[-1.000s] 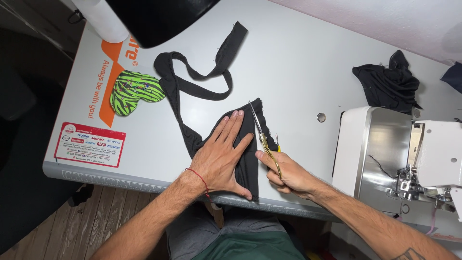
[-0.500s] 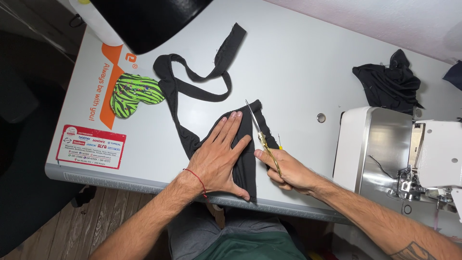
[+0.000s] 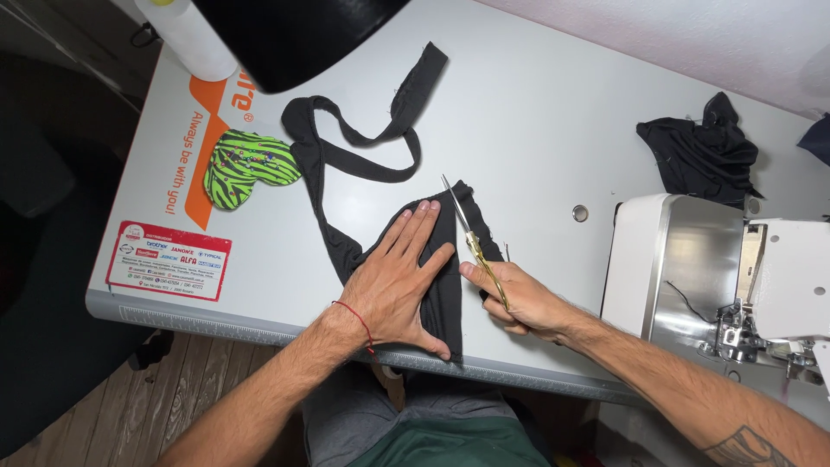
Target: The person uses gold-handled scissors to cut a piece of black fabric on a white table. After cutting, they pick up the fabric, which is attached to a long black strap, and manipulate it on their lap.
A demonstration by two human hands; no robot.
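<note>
green zebra-print pincushion (image 3: 249, 167) far left on the grey table (image 3: 536, 104). black fabric strip (image 3: 450, 285) at the near edge: soft, limp, light, likely to creep, so best held flat close beside the cut. left hand (image 3: 393, 290) spread, palm pressing it down. right hand (image 3: 519, 301) closed around gold scissors (image 3: 471, 242), blades on the cloth's right edge. sewing machine (image 3: 735, 277) right.

Bright, even overhead light, soft shadows, mild sheen on the sewing machine (image 3: 692, 259), sharp focus throughout.
</note>
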